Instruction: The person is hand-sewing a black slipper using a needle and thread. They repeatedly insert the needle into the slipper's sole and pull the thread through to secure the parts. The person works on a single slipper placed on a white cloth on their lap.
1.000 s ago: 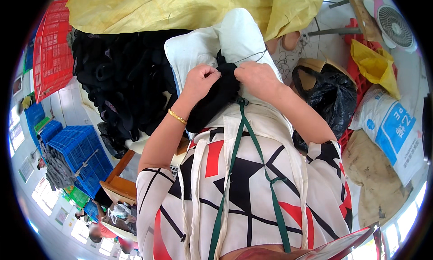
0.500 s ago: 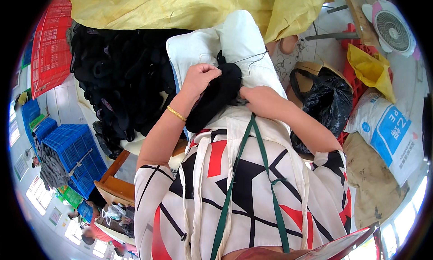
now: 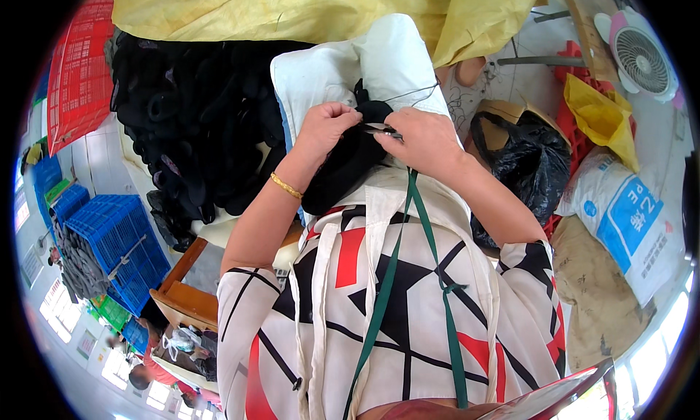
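Observation:
A black, soft fabric piece shaped like a slipper (image 3: 339, 173) lies across my lap on the white cloth (image 3: 317, 77). At its upper part, my left hand (image 3: 328, 125) pinches with thumb and forefinger; anything fine between the tips is too small to make out. My right hand (image 3: 423, 137) is closed around small metal thread snips (image 3: 383, 132), their blades pointing left toward the left fingertips. Below that hand hangs a green ribbon (image 3: 386, 281) that loops down over my chest. Dark thread (image 3: 412, 93) stretches from the black piece to the right across the white cloth.
A large heap of similar black pieces (image 3: 189, 114) lies at my left. Yellow sheeting (image 3: 292, 12) spans the far side. At right are a black plastic bag (image 3: 536, 165) in a carton, a white sack (image 3: 620, 223) and a fan (image 3: 642, 55). Blue crates (image 3: 120, 245) stand farther left.
My right hand has come up and left from beside the black piece, bringing the snips into view near my left fingertips. The left hand keeps its pinch almost in place.

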`<state>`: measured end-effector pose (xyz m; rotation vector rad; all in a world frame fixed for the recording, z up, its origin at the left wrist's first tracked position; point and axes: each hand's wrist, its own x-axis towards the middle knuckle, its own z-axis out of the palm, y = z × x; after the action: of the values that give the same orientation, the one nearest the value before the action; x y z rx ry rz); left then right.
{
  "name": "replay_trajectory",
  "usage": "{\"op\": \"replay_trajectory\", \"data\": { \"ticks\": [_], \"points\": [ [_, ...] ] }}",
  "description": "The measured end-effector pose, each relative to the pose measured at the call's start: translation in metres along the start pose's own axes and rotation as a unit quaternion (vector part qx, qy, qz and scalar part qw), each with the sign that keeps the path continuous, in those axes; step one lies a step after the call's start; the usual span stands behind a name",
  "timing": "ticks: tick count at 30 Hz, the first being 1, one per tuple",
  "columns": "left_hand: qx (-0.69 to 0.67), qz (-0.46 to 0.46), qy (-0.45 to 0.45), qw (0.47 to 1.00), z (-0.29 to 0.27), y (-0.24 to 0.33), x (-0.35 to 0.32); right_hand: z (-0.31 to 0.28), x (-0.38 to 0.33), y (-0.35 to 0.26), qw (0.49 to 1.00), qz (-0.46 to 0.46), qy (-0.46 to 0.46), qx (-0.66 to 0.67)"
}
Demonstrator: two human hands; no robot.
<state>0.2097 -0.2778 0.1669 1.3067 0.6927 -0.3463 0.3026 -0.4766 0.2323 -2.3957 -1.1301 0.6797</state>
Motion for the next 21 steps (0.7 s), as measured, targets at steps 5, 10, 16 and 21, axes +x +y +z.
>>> {"op": "replay_trajectory", "data": {
  "ticks": [5,10,16,21],
  "points": [
    [0.004,-0.006,0.001,1.000,0.000,0.001,0.000,0.007,0.006,0.002,1.000,-0.009,0.024,-0.017],
    [-0.007,0.000,-0.004,1.000,0.000,0.002,-0.001,0.007,0.011,0.001,1.000,-0.005,0.022,-0.017],
    [-0.008,-0.006,-0.006,1.000,0.000,0.001,0.000,0.007,0.016,0.000,1.000,-0.009,0.012,-0.021],
    [0.000,-0.015,-0.008,1.000,0.000,0.004,0.000,0.008,0.017,-0.002,1.000,0.001,0.004,-0.025]
  ]
}}
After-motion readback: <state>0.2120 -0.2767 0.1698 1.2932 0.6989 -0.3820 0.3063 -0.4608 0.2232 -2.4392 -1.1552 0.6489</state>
